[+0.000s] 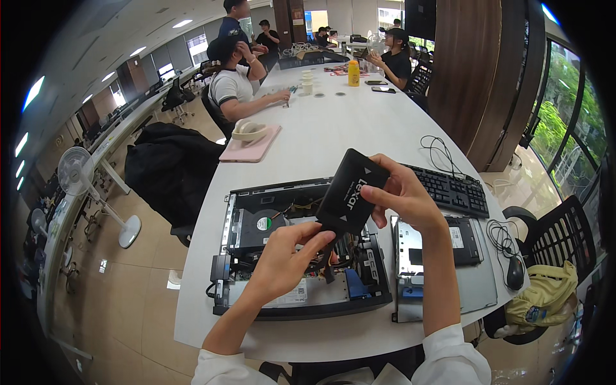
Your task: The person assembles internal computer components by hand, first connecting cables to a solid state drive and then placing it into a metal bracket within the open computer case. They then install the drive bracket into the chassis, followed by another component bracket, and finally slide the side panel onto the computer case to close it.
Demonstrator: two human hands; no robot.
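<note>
My right hand [410, 199] grips a flat black solid-state drive [346, 196] by its right edge, thumb across the printed face. The drive is tilted above an opened desktop computer case [289, 312]. At its lower left edge, my left hand [285, 253] pinches a dark cable [329, 268] that hangs down toward the case. The connector end is mostly hidden by my fingers, so I cannot tell whether it is seated in the drive. Inside the case are a round black fan [262, 224], loose wires and a blue latch [357, 284].
Right of the case lie a metal cover panel [478, 292] with a drive bracket on it, a black keyboard [449, 192] and a mouse [515, 273]. Farther off are a pink folder [256, 151] with headphones [249, 130], a yellow bottle [353, 74] and seated people.
</note>
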